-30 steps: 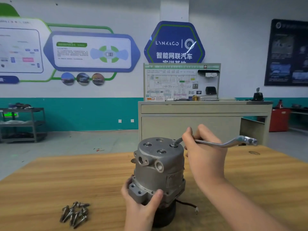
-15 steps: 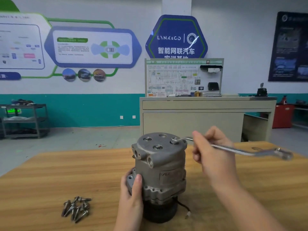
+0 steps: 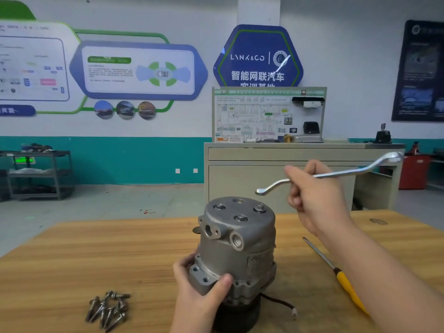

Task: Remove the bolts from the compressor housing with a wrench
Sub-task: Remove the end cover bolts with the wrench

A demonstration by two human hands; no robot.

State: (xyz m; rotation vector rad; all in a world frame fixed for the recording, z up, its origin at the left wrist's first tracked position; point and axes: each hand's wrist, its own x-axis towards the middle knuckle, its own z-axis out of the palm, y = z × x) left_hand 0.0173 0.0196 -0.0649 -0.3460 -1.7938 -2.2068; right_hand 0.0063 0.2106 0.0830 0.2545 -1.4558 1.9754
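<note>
Above the wooden worktop point(image 3: 72, 260), the right hand point(image 3: 312, 200) is curled round the shank of a silver double-ended offset ring wrench point(image 3: 336, 174), held in the air. The wrench's near ring end hangs just above and behind the top face of the grey cast-metal compressor housing point(image 3: 240, 243), not touching it; its far end points up and to the right. On that top face, one hex bolt point(image 3: 259, 208) stands on the right side, directly below the wrench's near end, and another bolt head point(image 3: 240, 218) sits recessed nearer the front; other holes show on the left and rear of the face.

The left hand point(image 3: 201, 296) grips the housing's lower flange, thumb on the front, fingers wrapped round the left side. The housing stands upright on a black round base point(image 3: 237, 316), from which a thin dark wire point(image 3: 278, 302) trails to the right.

To the right of the housing, a screwdriver with a yellow handle point(image 3: 346, 284) lies on the worktop, partly hidden under the right forearm. At the front left, well apart from the housing, lies a small heap of loose grey flanged bolts point(image 3: 108, 308).

Beyond the worktop stand a beige cabinet point(image 3: 276, 155) bearing a wiring-diagram board point(image 3: 254, 116), a dark metal shelf trolley point(image 3: 38, 174) at the far left, and a red bin point(image 3: 415, 171) at the right.
</note>
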